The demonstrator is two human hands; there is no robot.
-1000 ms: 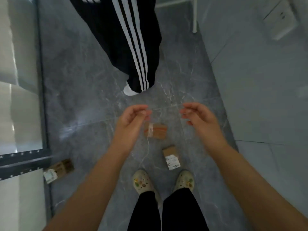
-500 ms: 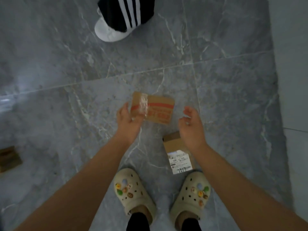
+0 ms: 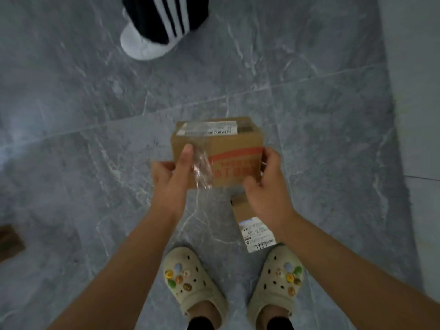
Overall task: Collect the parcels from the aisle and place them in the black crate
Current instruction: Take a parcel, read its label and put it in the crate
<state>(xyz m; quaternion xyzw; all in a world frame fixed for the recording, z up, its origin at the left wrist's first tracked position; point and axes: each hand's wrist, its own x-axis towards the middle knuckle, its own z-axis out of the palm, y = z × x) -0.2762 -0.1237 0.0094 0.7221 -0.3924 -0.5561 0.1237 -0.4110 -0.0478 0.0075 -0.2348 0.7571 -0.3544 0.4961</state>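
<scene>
A brown cardboard parcel [image 3: 226, 148] with a red stripe, clear tape and a white label is lifted off the grey floor. My left hand [image 3: 172, 173] grips its left end, thumb on the front face. My right hand [image 3: 266, 184] holds its right end. A second, smaller parcel [image 3: 252, 222] with a white shipping label lies on the floor just below my right hand, beside my right shoe. A third brown parcel [image 3: 9, 241] shows at the left edge, blurred. The black crate is not in view.
Another person's white shoe and black striped trouser leg [image 3: 152, 32] stand ahead on the marble tile floor [image 3: 83, 115]. My two cream clogs [image 3: 192, 282] are at the bottom. A pale wall [image 3: 419, 115] runs along the right side.
Both hands dropped to the floor; the left hand took the red-striped parcel first, then the right joined. The parcel now is lifted and tilted up between both hands.
</scene>
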